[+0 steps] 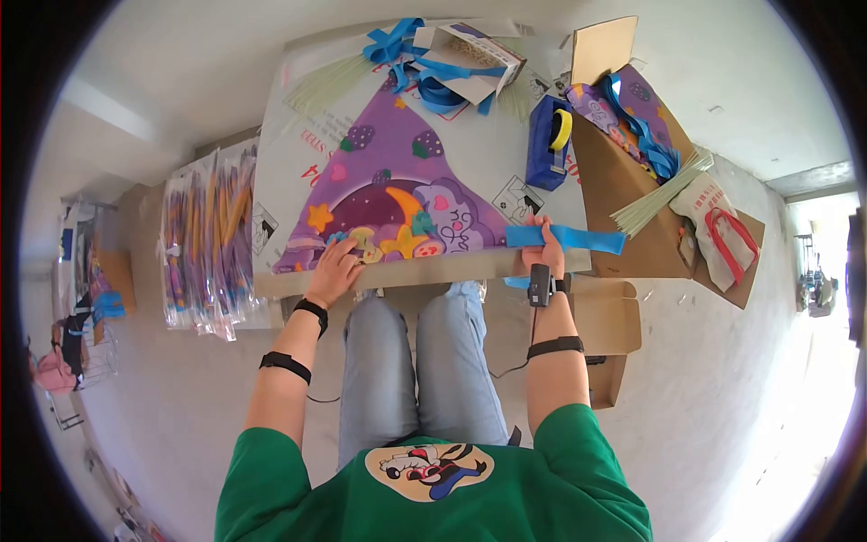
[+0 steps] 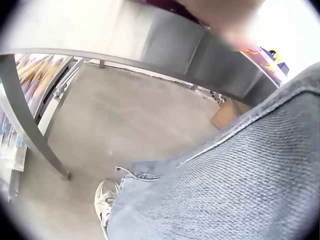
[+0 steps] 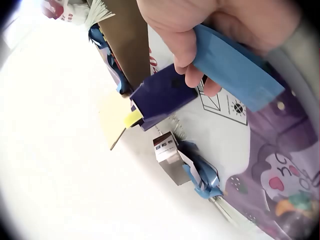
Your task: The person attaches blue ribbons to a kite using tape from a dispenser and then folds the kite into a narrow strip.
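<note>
A purple printed triangular sheet [image 1: 375, 194], with stars, a moon and strawberries on it, lies flat on the table with its long edge towards the person. The left hand [image 1: 337, 269] rests on the sheet's near edge at the left, fingers spread on the print. At the sheet's right corner, the right hand [image 1: 546, 246] pinches a wide blue ribbon [image 1: 591, 240] between thumb and fingers. In the right wrist view the ribbon [image 3: 235, 67] runs from the thumb towards the sheet and overlaps its corner. Only a blur of the left hand [image 2: 225, 17] shows in the left wrist view.
A blue tape dispenser [image 1: 545, 144] with yellow tape stands right of the sheet. At the back lie a small open box [image 1: 470, 59] and coiled blue ribbons [image 1: 438, 95]. A cardboard box [image 1: 623, 203] adjoins the right side; bagged items [image 1: 208, 239] lie left.
</note>
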Tool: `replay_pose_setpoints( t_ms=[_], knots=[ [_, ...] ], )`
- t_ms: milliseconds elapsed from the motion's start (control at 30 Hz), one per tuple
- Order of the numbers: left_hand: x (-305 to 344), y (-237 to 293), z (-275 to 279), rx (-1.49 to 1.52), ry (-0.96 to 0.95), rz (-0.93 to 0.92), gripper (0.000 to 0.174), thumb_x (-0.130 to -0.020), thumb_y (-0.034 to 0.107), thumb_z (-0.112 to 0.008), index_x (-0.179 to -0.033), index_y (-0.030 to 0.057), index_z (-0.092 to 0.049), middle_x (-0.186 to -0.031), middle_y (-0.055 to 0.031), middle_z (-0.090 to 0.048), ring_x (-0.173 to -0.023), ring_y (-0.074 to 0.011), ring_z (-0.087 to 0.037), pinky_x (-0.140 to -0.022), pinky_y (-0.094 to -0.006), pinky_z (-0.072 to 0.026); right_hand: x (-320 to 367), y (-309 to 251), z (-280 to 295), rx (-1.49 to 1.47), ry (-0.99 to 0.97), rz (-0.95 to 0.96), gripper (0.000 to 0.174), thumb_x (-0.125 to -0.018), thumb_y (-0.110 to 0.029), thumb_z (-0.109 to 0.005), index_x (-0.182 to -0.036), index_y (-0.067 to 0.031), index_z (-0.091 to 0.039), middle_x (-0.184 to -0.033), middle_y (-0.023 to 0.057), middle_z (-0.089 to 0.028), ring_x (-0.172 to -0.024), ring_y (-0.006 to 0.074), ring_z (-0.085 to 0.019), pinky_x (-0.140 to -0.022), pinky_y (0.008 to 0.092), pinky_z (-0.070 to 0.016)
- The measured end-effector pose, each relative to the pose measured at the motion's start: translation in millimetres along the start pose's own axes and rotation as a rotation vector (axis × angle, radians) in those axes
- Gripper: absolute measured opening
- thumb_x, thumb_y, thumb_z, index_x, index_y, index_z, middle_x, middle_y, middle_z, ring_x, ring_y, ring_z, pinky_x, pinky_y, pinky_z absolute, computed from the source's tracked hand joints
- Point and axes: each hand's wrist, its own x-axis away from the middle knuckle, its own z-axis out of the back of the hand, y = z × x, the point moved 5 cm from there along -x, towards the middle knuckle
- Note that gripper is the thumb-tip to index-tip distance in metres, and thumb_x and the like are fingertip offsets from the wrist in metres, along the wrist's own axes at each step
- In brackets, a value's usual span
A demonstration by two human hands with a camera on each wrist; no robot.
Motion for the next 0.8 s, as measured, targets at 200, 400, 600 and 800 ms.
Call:
replay_pose_setpoints(
  t_ms=[200, 400, 600, 800],
  knots=[
    [-44, 45, -5, -0.090, -0.039, 0.012, 0.033, -0.088, 0.025, -0.058, -0.117, 0.0087, -0.055, -0.133, -0.0122, -0.049, -0.126, -0.0303, -0.044, -0.109, -0.0467, -0.0302, 3, 0, 20, 0.043, 0.121, 0.027, 0.021, -0.096, -0.008, -0.051, -0.116, -0.0036, -0.051, -0.109, 0.0129, -0.060, -0.110, 0.0305, -0.057, -0.101, 0.0444, -0.0446],
    [-56, 54, -39, -0.252, -0.146, 0.075, 0.051, -0.095, 0.037, -0.045, -0.142, 0.0176, -0.039, -0.148, -0.0086, -0.034, -0.137, -0.0288, -0.031, -0.111, -0.0514, -0.0234, 4, -12, 19, -0.027, 0.159, 0.066, 0.019, -0.096, -0.010, -0.052, -0.113, -0.0025, -0.053, -0.108, 0.0125, -0.060, -0.110, 0.0307, -0.057, -0.099, 0.0457, -0.0452],
    [-55, 54, -40, -0.270, -0.148, 0.084, 0.051, -0.095, 0.038, -0.045, -0.141, 0.0174, -0.040, -0.149, -0.0079, -0.033, -0.137, -0.0287, -0.030, -0.111, -0.0519, -0.0229, 15, -70, -2, 0.054, 0.094, 0.196, 0.018, -0.096, -0.013, -0.053, -0.110, -0.0018, -0.053, -0.105, 0.0117, -0.062, -0.108, 0.0311, -0.058, -0.098, 0.0466, -0.0443],
    [-54, 52, -43, -0.268, -0.155, 0.089, 0.052, -0.095, 0.039, -0.045, -0.142, 0.0177, -0.039, -0.150, -0.0077, -0.031, -0.138, -0.0294, -0.029, -0.111, -0.0523, -0.0228, 54, -47, -111, 1.036, -0.032, 0.385, 0.015, -0.095, -0.010, -0.052, -0.103, -0.0010, -0.060, -0.091, 0.0085, -0.068, -0.096, 0.0231, -0.063, -0.088, 0.0367, -0.0465]
  ],
)
